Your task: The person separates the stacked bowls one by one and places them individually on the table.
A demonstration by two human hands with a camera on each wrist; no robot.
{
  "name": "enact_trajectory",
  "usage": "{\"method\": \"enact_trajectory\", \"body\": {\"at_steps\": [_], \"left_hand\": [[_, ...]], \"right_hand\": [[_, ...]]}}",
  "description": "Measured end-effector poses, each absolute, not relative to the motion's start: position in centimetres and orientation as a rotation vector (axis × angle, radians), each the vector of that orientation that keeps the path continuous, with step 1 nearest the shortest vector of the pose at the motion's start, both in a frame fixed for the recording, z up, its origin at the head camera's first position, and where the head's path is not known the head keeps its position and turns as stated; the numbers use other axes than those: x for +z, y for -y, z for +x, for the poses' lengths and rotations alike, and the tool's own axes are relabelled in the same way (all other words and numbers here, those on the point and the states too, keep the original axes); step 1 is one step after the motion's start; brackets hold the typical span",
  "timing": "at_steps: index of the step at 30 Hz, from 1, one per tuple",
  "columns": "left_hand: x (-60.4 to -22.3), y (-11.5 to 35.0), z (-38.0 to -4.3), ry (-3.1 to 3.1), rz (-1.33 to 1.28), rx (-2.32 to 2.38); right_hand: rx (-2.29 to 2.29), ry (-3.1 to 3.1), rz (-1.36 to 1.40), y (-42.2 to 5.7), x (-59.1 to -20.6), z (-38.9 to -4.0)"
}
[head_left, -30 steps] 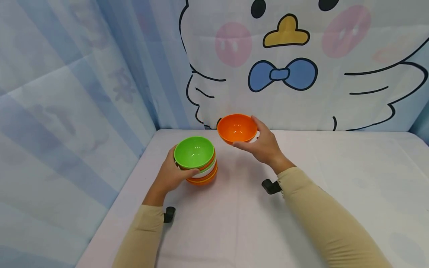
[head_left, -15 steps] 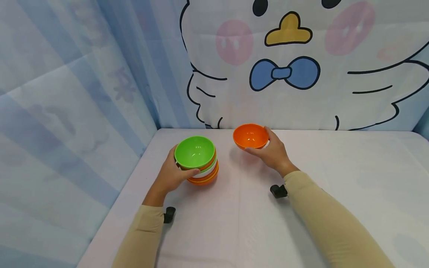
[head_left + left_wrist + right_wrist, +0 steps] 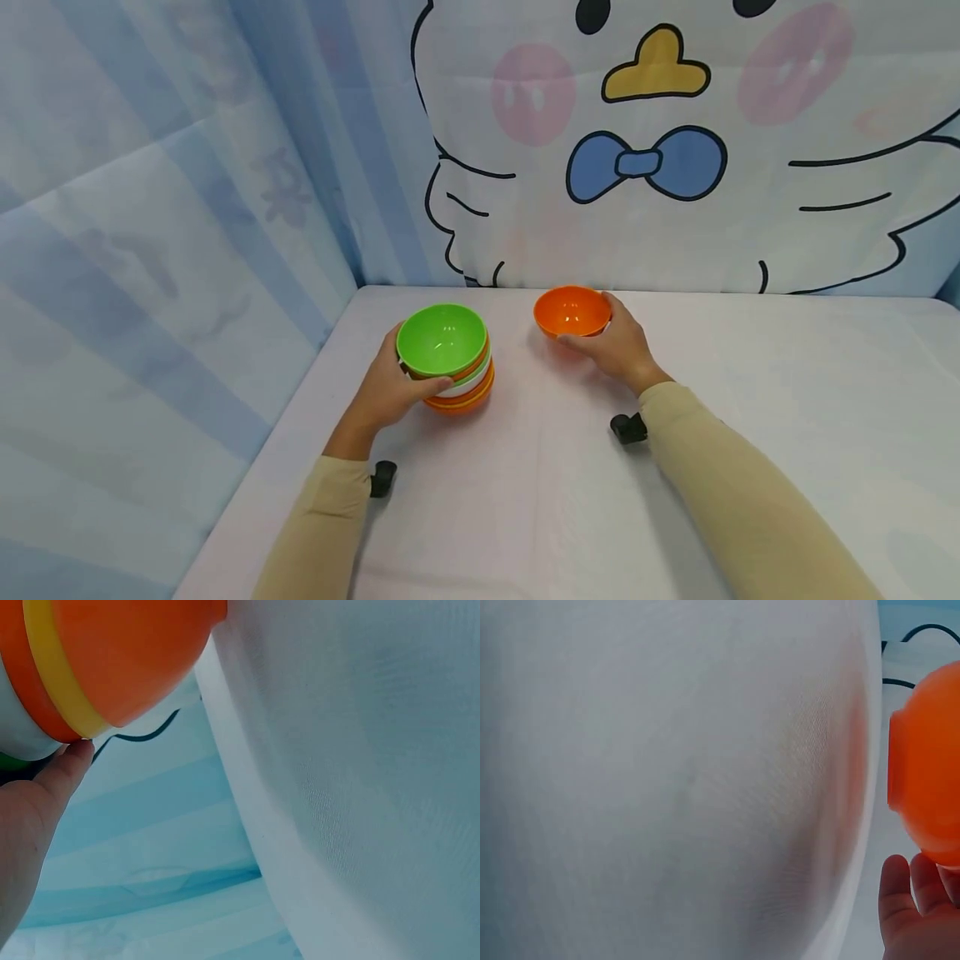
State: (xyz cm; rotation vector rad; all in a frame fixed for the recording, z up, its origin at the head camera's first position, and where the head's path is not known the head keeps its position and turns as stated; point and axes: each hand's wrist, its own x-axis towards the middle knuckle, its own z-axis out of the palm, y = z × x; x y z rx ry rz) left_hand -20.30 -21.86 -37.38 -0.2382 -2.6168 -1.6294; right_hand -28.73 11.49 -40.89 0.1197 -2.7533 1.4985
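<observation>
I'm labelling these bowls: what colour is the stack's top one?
The top bowl is bright green, clearest in the head view.

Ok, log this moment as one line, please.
left hand: grips bowl stack, green bowl on top | right hand: holds orange bowl just above table

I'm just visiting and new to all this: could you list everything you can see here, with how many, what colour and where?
Bowl stack: 1, green, orange, white and yellow, at the left hand; exact number of bowls unclear
Top bowl: 1, green, uppermost in the stack
Loose bowl: 1, orange, in the right hand, above the table
Table: 1, whitish, beneath the hands
Printed cloth: number of pieces unclear, white and blue with a cartoon figure, behind and left of the table
Wrist devices: 2, black, one at each wrist
Sleeves: 2, beige, one per arm
Left hand: 1, gripping the stack
Right hand: 1, holding the loose bowl
</observation>
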Motion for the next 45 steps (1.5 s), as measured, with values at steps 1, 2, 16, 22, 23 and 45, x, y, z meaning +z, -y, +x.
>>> {"method": "enact_trajectory", "body": {"at_steps": [1, 2, 16, 22, 23, 45], "left_hand": [[-37.4, 21.9, -20.3, 2.618, -0.237, -1.628], [-37.4, 21.9, -20.4, 2.621, -0.234, -1.629], [-37.5, 21.6, -20.5, 2.611, -0.188, -1.689], [-37.6, 21.4, -20.7, 2.544, -0.196, -1.788], [-37.7, 21.3, -20.7, 2.534, -0.194, -1.796], [-37.7, 21.4, -20.6, 2.533, -0.235, -1.776]], "right_hand": [[1.498, 2.756, 0.115, -11.5, -41.0, -28.8], [1.497, 2.761, 0.109, -11.6, -41.1, -28.9], [1.555, 2.794, 0.049, -11.7, -41.7, -29.3], [1.560, 2.789, 0.048, -11.5, -41.4, -29.4], [1.561, 2.784, 0.052, -11.4, -41.3, -29.4], [1.336, 2.712, 0.215, -10.9, -39.0, -28.6]]}}
